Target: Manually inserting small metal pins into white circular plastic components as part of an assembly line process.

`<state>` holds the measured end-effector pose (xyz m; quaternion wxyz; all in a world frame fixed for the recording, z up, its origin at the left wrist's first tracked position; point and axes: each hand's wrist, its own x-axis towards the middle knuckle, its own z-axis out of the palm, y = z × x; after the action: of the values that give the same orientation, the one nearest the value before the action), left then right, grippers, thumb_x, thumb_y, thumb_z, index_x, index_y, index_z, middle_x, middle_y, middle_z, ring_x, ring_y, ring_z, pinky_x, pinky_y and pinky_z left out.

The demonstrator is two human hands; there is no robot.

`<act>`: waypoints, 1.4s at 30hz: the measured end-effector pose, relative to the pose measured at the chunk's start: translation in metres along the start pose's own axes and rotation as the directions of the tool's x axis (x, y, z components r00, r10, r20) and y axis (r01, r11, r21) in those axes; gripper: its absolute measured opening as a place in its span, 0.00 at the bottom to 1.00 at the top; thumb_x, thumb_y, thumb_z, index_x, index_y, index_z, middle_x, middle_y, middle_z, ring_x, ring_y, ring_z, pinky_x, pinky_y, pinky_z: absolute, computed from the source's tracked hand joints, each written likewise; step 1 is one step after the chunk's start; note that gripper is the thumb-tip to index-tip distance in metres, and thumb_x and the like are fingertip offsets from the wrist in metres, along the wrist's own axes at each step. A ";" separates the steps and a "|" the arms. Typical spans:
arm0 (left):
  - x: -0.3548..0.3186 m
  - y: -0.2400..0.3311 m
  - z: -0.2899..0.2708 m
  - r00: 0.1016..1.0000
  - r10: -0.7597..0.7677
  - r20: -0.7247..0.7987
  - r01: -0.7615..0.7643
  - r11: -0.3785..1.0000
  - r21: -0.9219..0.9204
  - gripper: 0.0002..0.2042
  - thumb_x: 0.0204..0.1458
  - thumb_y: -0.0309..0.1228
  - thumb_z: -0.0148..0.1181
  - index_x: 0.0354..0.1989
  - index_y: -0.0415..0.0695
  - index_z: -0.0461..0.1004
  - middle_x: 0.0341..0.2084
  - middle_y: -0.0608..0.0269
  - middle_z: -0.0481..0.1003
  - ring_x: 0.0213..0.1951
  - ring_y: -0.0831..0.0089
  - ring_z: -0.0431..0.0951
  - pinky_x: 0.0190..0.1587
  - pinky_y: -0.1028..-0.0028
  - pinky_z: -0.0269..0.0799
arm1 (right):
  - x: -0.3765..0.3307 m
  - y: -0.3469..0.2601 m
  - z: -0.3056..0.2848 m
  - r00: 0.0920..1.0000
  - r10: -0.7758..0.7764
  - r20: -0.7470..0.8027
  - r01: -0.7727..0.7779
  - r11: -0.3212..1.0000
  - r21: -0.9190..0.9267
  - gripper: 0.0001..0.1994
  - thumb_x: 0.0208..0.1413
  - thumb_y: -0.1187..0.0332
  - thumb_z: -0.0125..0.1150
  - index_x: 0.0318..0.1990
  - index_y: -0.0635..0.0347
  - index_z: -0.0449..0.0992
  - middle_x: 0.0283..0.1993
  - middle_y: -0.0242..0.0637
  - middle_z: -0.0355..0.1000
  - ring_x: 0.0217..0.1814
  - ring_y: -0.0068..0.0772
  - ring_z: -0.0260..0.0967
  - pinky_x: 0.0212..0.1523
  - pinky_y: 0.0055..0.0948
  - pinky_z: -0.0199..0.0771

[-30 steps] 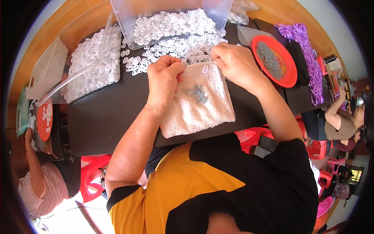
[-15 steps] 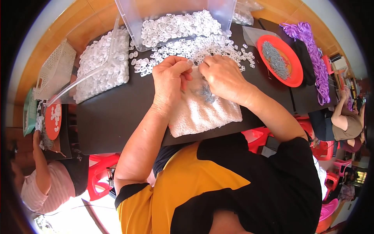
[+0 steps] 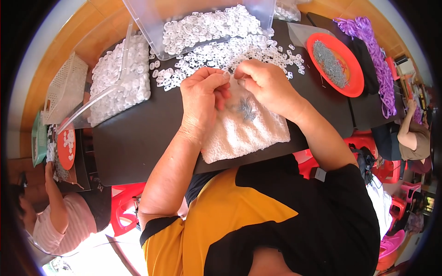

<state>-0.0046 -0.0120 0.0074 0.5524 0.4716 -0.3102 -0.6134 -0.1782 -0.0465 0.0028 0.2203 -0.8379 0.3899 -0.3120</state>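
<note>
My left hand point(image 3: 202, 94) pinches a small white plastic piece point(image 3: 226, 76) between thumb and forefinger, its other fingers curled below. Close to that piece, my right hand point(image 3: 267, 85) has thumb and forefinger drawn together; whatever sits between those fingertips is too small to make out. Both hands hover over the back of a folded pale towel point(image 3: 244, 142). On the towel, just under my right hand, lies a little heap of thin grey metal pins point(image 3: 247, 109). Loose white two-holed pieces point(image 3: 239, 53) spread over the table beyond my fingers.
A clear bin point(image 3: 152, 39) of white pieces lies tipped at the back. Left of it stands a packed clear box point(image 3: 120, 80). At right are a red plate point(image 3: 353, 76) of grey pins and purple ribbon point(image 3: 377, 78). Co-workers sit left point(image 3: 66, 216) and right point(image 3: 412, 138).
My right hand has turned slightly, and its fingertips have drawn a little away from the left hand's. My left hand keeps its pinch on the white piece. The whole view has shifted slightly.
</note>
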 end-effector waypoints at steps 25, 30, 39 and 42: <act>-0.002 -0.008 0.004 0.999 0.004 0.037 -0.010 0.985 0.173 0.02 0.55 0.23 0.59 0.33 0.37 0.75 0.20 0.66 0.72 0.18 0.83 0.67 0.19 0.82 0.60 | -0.005 0.002 0.014 0.991 0.010 -0.132 0.018 0.978 0.206 0.02 0.57 0.78 0.55 0.37 0.65 0.70 0.28 0.37 0.71 0.28 0.27 0.70 0.31 0.26 0.70; -0.002 -0.020 0.004 0.988 0.153 0.025 -0.153 0.944 0.292 0.02 0.55 0.23 0.59 0.32 0.39 0.74 0.20 0.67 0.72 0.18 0.84 0.67 0.18 0.82 0.60 | -0.005 -0.002 0.019 0.973 0.230 -0.014 -0.207 0.896 0.392 0.02 0.60 0.76 0.54 0.37 0.65 0.71 0.26 0.27 0.68 0.26 0.16 0.63 0.28 0.20 0.67; -0.001 -0.008 0.004 0.999 0.044 0.000 -0.043 0.971 0.236 0.05 0.56 0.25 0.59 0.33 0.35 0.75 0.21 0.64 0.73 0.18 0.81 0.68 0.17 0.82 0.58 | -0.005 0.000 0.015 0.971 -0.054 -0.232 0.068 0.996 0.051 0.06 0.53 0.77 0.54 0.39 0.60 0.73 0.34 0.41 0.75 0.33 0.45 0.75 0.33 0.38 0.73; 0.000 -0.009 0.002 0.999 0.038 0.011 -0.039 0.971 0.235 0.05 0.56 0.26 0.59 0.33 0.35 0.75 0.21 0.64 0.73 0.19 0.80 0.69 0.17 0.81 0.59 | -0.007 0.002 0.019 0.982 -0.065 -0.180 0.067 0.998 0.004 0.07 0.53 0.77 0.53 0.39 0.58 0.72 0.35 0.40 0.75 0.33 0.48 0.75 0.32 0.41 0.73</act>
<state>-0.0097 -0.0103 0.0000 0.5033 0.5257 -0.3916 -0.5630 -0.1693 -0.0395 -0.0140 0.1778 -0.8178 0.3785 -0.3954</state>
